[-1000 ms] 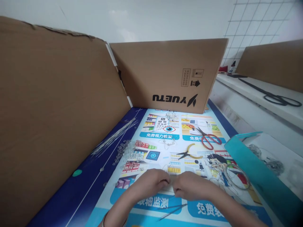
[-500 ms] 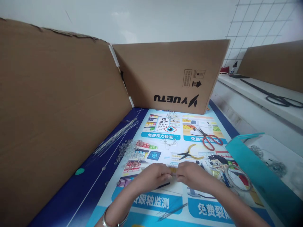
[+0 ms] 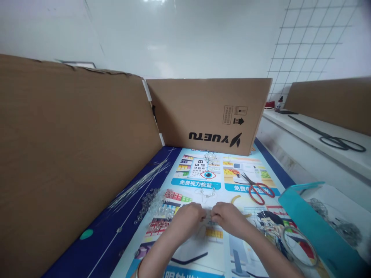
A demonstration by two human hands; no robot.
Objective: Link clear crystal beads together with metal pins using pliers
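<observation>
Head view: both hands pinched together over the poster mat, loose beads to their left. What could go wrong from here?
1. The left hand sits close to the loose clear beads; a wrist sweep could scatter them.
2. The right hand partly hides the yellow-handled pliers, with the red scissors just beyond; a blind reach might catch the blades.

The cardboard panel [image 3: 203,112] bears "YUETU" upside down; the printed mat [image 3: 195,183] reads "免费视力检查" beneath an eye chart [image 3: 199,166].
</observation>
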